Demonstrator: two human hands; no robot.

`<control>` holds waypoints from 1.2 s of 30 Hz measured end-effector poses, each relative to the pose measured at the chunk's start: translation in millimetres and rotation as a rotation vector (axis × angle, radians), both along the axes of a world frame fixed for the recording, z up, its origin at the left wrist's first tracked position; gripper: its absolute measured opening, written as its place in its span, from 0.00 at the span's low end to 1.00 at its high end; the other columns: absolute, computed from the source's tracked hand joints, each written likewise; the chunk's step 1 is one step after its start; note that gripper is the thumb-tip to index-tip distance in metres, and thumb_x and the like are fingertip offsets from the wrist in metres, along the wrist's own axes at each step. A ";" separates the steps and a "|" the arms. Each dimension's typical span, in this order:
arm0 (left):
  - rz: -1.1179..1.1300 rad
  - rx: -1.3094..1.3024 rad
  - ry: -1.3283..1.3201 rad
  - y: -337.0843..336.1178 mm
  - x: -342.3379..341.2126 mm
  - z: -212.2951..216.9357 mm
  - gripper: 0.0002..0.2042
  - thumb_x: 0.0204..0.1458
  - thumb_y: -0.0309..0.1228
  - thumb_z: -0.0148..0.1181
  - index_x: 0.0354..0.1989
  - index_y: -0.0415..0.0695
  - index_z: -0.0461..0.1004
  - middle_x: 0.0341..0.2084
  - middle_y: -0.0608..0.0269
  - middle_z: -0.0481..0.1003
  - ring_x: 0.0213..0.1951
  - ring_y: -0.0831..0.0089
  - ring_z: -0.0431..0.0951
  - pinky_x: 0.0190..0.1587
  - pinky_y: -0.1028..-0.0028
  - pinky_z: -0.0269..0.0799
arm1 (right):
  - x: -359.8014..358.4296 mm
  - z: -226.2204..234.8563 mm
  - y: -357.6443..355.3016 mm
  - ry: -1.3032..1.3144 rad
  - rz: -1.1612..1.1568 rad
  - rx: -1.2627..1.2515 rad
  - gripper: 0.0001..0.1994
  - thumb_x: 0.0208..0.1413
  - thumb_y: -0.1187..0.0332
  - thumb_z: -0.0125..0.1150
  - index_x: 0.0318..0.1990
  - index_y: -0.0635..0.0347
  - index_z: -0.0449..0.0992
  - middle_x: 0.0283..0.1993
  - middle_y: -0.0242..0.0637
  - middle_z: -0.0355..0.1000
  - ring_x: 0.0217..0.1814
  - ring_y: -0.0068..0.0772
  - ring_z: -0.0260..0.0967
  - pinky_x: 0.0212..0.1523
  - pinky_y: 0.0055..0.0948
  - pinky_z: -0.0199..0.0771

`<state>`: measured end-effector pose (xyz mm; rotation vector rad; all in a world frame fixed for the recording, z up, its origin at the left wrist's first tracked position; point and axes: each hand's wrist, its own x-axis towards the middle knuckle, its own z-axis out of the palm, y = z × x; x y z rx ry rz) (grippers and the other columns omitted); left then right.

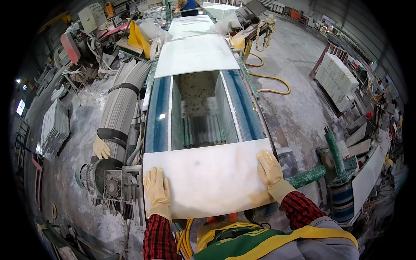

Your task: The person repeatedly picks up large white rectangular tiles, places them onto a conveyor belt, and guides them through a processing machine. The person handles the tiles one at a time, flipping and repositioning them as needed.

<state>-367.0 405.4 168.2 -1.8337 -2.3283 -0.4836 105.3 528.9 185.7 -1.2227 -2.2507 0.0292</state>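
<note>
Head view. A person's two gloved hands rest on a pale slab (212,180), which lies across the near end of a conveyor. The left hand (157,190) is open, palm down, with its fingers extended forward over the slab's left margin. The right hand (270,172) is likewise open and laid on the right margin, its fingers directed forward and inward; neither hand is closed around anything. The gloves are cream, and red-and-black checked sleeves (161,238) cover the forearms. The slab is whitish, with a brownish tint toward its near right corner.

Beyond the slab, a left blue band (157,115) and a right blue band (245,104) flank a deep trough (177,115). A far slab (197,54) spans both bands past this opening. To the left stands a grey bundle (123,89) bound with black straps, a loose glove (102,148) hanging at its lower end, just above a motor (112,187). To the right, a green pipe (307,176) lies near the right hand, a yellow hose (277,91) curves over the floor (299,52), and a stack of panels (336,82) leans on a rack. At the far end, a co-worker (189,6) in blue is partly visible.
</note>
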 end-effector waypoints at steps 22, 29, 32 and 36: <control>-0.009 0.008 -0.018 -9.5 2.2 1.2 0.23 0.65 0.38 0.59 0.67 0.46 0.71 0.70 0.47 0.69 0.72 0.42 0.65 0.75 0.45 0.55 | -1.6 6.3 -9.7 0.010 0.008 0.023 0.19 0.57 0.75 0.62 0.57 0.67 0.77 0.60 0.61 0.75 0.65 0.67 0.71 0.70 0.56 0.69; -0.023 -0.003 -0.034 -12.4 4.0 5.3 0.24 0.65 0.36 0.59 0.69 0.45 0.71 0.71 0.45 0.68 0.71 0.40 0.65 0.75 0.45 0.54 | 0.2 6.0 -10.5 0.004 0.023 0.043 0.19 0.56 0.75 0.62 0.57 0.68 0.77 0.59 0.61 0.76 0.64 0.67 0.71 0.69 0.55 0.70; -0.020 -0.007 -0.041 -13.2 4.2 5.0 0.24 0.65 0.36 0.59 0.69 0.45 0.71 0.71 0.46 0.68 0.72 0.40 0.65 0.75 0.45 0.55 | -0.2 7.8 -12.6 0.013 0.027 0.061 0.19 0.56 0.76 0.62 0.56 0.68 0.77 0.58 0.61 0.76 0.63 0.67 0.72 0.69 0.56 0.71; -0.019 0.039 -0.006 -14.9 3.5 -0.1 0.24 0.63 0.38 0.60 0.67 0.45 0.73 0.69 0.46 0.71 0.70 0.42 0.66 0.74 0.45 0.55 | 0.8 5.4 -13.3 0.024 0.034 0.072 0.19 0.55 0.76 0.62 0.56 0.68 0.77 0.57 0.60 0.76 0.63 0.66 0.72 0.68 0.56 0.71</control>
